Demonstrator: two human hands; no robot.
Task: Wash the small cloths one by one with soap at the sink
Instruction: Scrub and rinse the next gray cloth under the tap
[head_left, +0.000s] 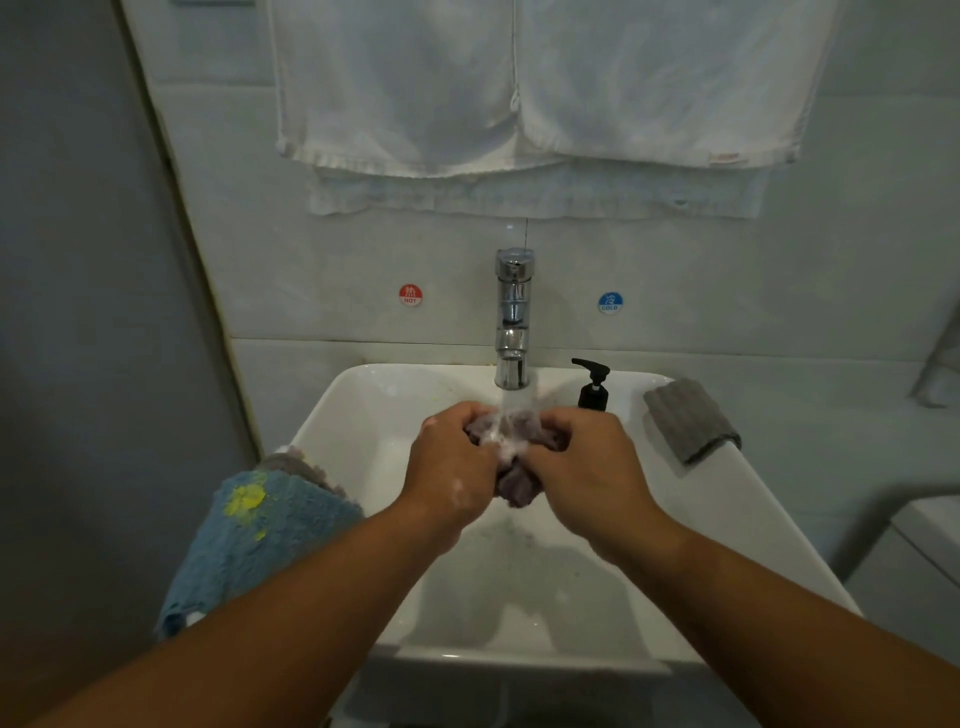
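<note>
Under one tap (513, 317), left hand (451, 470), right hand (589, 470) hold one purple cloth (515, 486).

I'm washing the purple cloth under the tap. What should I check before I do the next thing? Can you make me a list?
1. Water from the faucet lands on the purple cloth: ok.
2. Left hand and right hand both grip the cloth: ok.
3. Cloth is held above the sink, not over its rim: ok.
4. Soap all rinsed out: not ok, white foam shows on the cloth and the left hand.
5. Next one ready: ok, a blue cloth with a yellow stain lies on the left rim.
6. Soap bottle upright beside the faucet: ok.
</note>
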